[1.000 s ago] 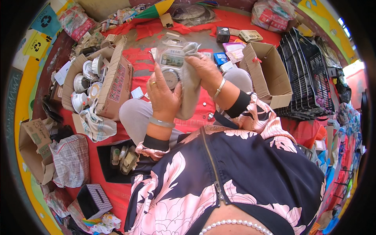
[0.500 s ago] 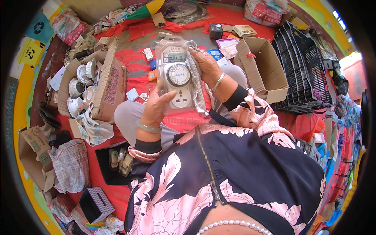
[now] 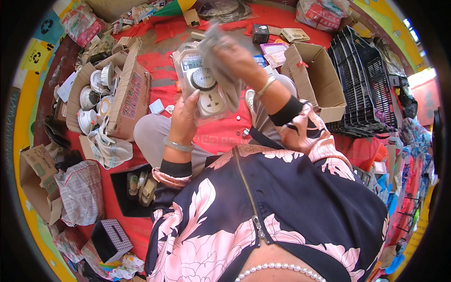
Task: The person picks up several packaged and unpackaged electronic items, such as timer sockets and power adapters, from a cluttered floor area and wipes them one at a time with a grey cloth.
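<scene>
My left hand [image 3: 184, 118] grips a plug-in timer socket [image 3: 210, 102] by its lower left edge, with the thumb on the front. The timer is in a clear plastic blister pack, and has a round dial above a white outlet. It tilts a little to the left above my lap. In my right hand [image 3: 243, 62] is a bunched grey cloth [image 3: 224, 58], smeared by motion. The cloth lies across the upper right side of the pack and hides part of it. My right fingers are closed round the cloth.
A cardboard box [image 3: 127, 101] of round white light fittings stands on the left, a cloth draped at its corner. To the right are an open cardboard box [image 3: 312, 77] and black plastic crates [image 3: 361, 80]. A black tray [image 3: 124, 192] holds small items beside my left knee.
My right hand has swept the cloth up and left across the pack's top; before, it hung down the right edge. The timer pack has shifted slightly left and tilted.
</scene>
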Demonstrator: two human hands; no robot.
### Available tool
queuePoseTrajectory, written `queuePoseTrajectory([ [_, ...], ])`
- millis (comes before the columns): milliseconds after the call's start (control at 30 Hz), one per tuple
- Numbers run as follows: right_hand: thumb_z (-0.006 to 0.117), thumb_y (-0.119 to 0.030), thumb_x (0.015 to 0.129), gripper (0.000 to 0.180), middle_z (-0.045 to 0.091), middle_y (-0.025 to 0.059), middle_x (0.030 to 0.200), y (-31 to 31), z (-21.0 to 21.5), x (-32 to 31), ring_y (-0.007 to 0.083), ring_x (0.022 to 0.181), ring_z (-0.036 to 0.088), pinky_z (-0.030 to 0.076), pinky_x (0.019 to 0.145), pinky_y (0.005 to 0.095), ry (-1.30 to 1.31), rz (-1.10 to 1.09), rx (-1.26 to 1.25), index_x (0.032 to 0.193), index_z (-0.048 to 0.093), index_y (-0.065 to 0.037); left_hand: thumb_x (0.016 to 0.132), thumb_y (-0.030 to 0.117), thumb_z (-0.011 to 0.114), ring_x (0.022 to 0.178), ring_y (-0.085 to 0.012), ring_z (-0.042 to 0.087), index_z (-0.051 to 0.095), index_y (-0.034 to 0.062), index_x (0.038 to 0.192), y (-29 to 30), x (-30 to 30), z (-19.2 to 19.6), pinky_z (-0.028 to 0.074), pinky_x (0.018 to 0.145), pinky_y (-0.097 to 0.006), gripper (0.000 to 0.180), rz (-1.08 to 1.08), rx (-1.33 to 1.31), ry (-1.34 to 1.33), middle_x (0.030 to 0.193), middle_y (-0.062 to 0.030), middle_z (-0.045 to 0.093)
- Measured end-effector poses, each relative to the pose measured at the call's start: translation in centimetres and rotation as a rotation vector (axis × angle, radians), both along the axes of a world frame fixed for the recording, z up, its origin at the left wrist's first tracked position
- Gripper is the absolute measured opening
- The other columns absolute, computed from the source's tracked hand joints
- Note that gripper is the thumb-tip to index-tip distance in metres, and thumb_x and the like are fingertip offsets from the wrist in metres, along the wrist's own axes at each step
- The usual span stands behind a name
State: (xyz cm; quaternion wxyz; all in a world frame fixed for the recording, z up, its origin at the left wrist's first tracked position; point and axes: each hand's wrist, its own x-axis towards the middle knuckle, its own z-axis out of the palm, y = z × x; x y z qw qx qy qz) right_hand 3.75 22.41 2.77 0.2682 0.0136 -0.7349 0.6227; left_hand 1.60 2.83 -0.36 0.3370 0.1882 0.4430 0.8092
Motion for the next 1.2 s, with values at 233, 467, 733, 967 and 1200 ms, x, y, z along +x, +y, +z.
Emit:
queuePoseTrajectory([
  [233, 0.060, -0.014, 0.083, 0.035, 0.058, 0.0153, 0.118, -6.2, -0.7, 0.8, 0.0285, 0.112, 0.055, 0.045, 0.087, 0.0388, 0.157, 0.193, 0.712, 0.118, 0.057, -0.008, 0.091, 0.017, 0.052, 0.098, -0.0144, 0.058, 0.051, -0.0001, 0.118, -3.3, -2.7, -0.9, 0.047, 0.086, -0.028, 0.032, 0.306, 0.109, -0.118, 0.109, -0.0063, 0.058],
  [467, 0.052, -0.008, 0.092, 0.024, 0.063, 0.0048, 0.104, -1.6, -2.9, 0.9, 0.0120, 0.092, 0.059, 0.047, 0.078, 0.0226, -0.288, 0.171, -0.242, 0.114, 0.058, -0.001, 0.085, 0.014, 0.060, 0.103, -0.0213, 0.059, 0.051, 0.0038, 0.120, -16.7, -2.3, 1.5, 0.048, 0.090, -0.038, 0.038, 0.811, 0.329, -0.051, 0.113, -0.0061, 0.060],
  [733, 0.052, -0.016, 0.092, 0.030, 0.062, 0.0095, 0.105, -1.3, -5.6, 0.8, 0.0179, 0.091, 0.062, 0.050, 0.077, 0.0279, -0.475, 0.147, -0.568, 0.116, 0.055, 0.001, 0.085, 0.009, 0.058, 0.102, -0.0236, 0.058, 0.055, -0.0009, 0.111, -40.9, 6.5, -12.0, 0.045, 0.091, -0.041, 0.028, 1.465, 0.028, -0.218, 0.109, -0.0095, 0.060],
  [967, 0.054, -0.016, 0.090, 0.027, 0.063, 0.0103, 0.102, -0.5, -8.0, 0.5, 0.0199, 0.089, 0.063, 0.051, 0.075, 0.0307, -0.609, 0.108, -0.604, 0.112, 0.056, 0.001, 0.086, 0.005, 0.053, 0.106, -0.0314, 0.056, 0.050, -0.0016, 0.118, -42.2, 11.7, -24.4, 0.045, 0.091, -0.046, 0.033, 1.358, -0.050, -0.738, 0.113, -0.0136, 0.058],
  [1200, 0.055, -0.016, 0.089, 0.027, 0.064, 0.0095, 0.100, 0.7, -9.1, 0.9, 0.0189, 0.086, 0.063, 0.051, 0.074, 0.0301, -0.665, 0.036, -0.576, 0.110, 0.058, 0.001, 0.072, 0.010, 0.064, 0.083, -0.0219, 0.060, 0.061, 0.0003, 0.105, -41.1, 5.0, -29.8, 0.046, 0.075, -0.035, 0.034, 0.606, -0.903, -0.321, 0.092, -0.0100, 0.065],
])
